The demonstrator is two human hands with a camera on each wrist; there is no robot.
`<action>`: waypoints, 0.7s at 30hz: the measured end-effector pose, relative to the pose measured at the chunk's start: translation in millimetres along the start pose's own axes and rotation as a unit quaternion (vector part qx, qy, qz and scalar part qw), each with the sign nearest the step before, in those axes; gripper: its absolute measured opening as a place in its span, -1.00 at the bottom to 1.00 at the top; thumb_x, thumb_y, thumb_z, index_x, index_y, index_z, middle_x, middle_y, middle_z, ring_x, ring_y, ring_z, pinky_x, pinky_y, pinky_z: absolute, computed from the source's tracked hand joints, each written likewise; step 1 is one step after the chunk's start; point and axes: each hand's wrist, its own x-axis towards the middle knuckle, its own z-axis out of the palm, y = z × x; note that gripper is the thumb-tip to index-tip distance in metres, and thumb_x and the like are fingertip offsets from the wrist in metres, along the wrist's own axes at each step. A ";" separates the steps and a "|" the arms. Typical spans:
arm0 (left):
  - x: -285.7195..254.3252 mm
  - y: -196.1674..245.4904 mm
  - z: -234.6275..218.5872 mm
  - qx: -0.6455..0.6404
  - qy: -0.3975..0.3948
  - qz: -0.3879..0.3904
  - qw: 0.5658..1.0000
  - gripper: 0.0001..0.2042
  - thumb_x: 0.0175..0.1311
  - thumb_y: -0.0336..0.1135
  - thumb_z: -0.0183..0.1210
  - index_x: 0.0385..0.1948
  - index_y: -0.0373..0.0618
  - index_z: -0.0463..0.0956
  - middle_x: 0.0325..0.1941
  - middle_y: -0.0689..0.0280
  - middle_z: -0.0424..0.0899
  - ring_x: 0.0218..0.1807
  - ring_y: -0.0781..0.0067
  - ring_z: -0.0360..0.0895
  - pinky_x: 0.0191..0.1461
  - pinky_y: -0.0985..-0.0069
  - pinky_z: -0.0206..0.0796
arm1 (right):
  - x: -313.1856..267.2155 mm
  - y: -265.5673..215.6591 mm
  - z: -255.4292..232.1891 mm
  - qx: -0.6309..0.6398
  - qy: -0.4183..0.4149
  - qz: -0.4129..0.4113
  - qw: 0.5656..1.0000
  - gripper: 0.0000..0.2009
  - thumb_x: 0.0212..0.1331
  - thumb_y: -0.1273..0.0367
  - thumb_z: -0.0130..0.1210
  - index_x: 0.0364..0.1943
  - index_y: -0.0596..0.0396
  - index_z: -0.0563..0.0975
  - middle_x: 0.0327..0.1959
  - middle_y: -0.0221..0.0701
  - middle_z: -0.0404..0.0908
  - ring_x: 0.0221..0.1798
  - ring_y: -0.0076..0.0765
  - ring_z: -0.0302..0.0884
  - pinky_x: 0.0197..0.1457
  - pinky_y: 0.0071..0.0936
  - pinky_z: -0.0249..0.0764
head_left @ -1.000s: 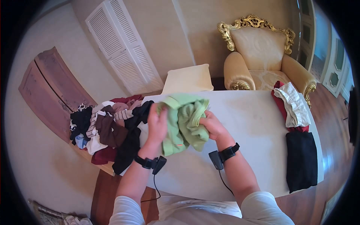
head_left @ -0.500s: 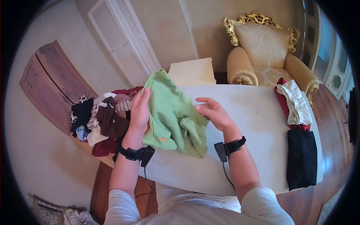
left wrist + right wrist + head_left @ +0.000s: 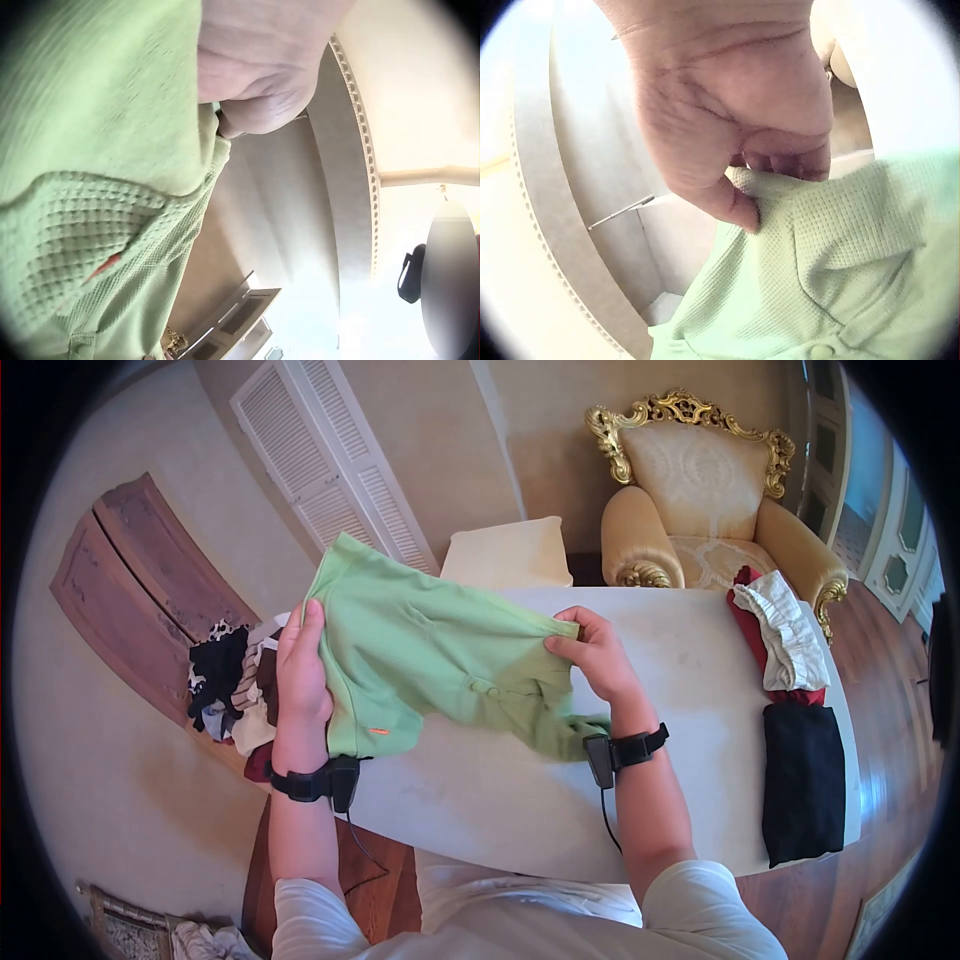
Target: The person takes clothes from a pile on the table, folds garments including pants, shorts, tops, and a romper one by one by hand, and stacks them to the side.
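Note:
A light green garment (image 3: 400, 640) with a small orange tag and buttons is stretched between both hands above the table. My left hand (image 3: 303, 665) grips its left edge, thumb in front, the other fingers mostly behind the cloth. At its upper right corner my right hand (image 3: 600, 655) pinches the fabric between thumb and fingers. In the right wrist view the fingers of my right hand (image 3: 735, 112) hold the waffle-textured cloth (image 3: 780, 262) near a button. The left wrist view shows my left hand (image 3: 262, 67) at the garment's edge (image 3: 97, 112), fingertips hidden.
The white table (image 3: 690, 760) carries folded black cloth (image 3: 803, 785) and white cloth (image 3: 780, 635) over red at the right. A clothes pile (image 3: 222, 670) lies at the left, partly behind my left hand. Beyond stand a small cream table (image 3: 507, 553) and a gold armchair (image 3: 700, 490).
The green garment was bunched, then opened out wider. My left hand moved left with its edge; my right hand, loose from the cloth half a second ago, now pinches its corner.

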 end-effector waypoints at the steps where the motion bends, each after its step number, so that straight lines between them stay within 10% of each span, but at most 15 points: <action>1: -1.3 0.2 -4.3 0.000 -0.003 -0.011 1.000 -0.62 0.65 -0.17 -0.06 0.23 -0.29 0.46 0.15 0.22 0.67 0.11 0.48 0.63 0.23 0.47 0.46 | -0.7 -3.3 -2.7 0.002 0.004 0.011 1.000 -0.84 0.23 0.50 0.26 -0.13 0.10 0.57 -0.32 -0.53 0.65 -0.24 -0.65 0.53 -0.16 -0.59 0.46; 15: -40.5 11.2 -40.5 -0.039 -0.022 -0.095 0.994 -0.62 0.63 -0.26 -0.06 0.29 -0.31 0.41 0.23 0.17 0.64 0.17 0.37 0.62 0.30 0.39 0.43 | -21.4 -58.2 1.6 0.103 -0.009 -0.070 0.992 -0.75 0.29 0.57 0.20 0.02 0.14 0.54 -0.14 -0.44 0.69 -0.12 -0.56 0.64 -0.04 -0.53 0.57; 18: -8.4 -42.7 -67.2 0.256 -0.001 -0.047 0.965 -0.62 0.58 -0.31 0.00 0.30 -0.32 0.37 0.25 0.10 0.61 0.23 0.24 0.58 0.34 0.35 0.37 | -1.5 -18.9 -10.3 -0.149 0.198 -0.130 0.960 -0.71 0.26 0.55 0.20 0.06 0.16 0.53 -0.14 -0.38 0.69 -0.12 -0.52 0.64 -0.05 -0.52 0.57; 21: 2.7 -94.3 -91.4 0.589 0.038 0.074 0.804 -0.53 0.43 -0.33 0.15 0.31 -0.28 0.32 0.24 -0.05 0.54 0.35 -0.03 0.44 0.41 0.20 0.28 | -2.5 -18.7 -11.3 -0.167 0.173 -0.153 0.959 -0.70 0.26 0.52 0.17 0.08 0.18 0.52 -0.15 -0.35 0.68 -0.16 -0.49 0.65 -0.08 -0.52 0.57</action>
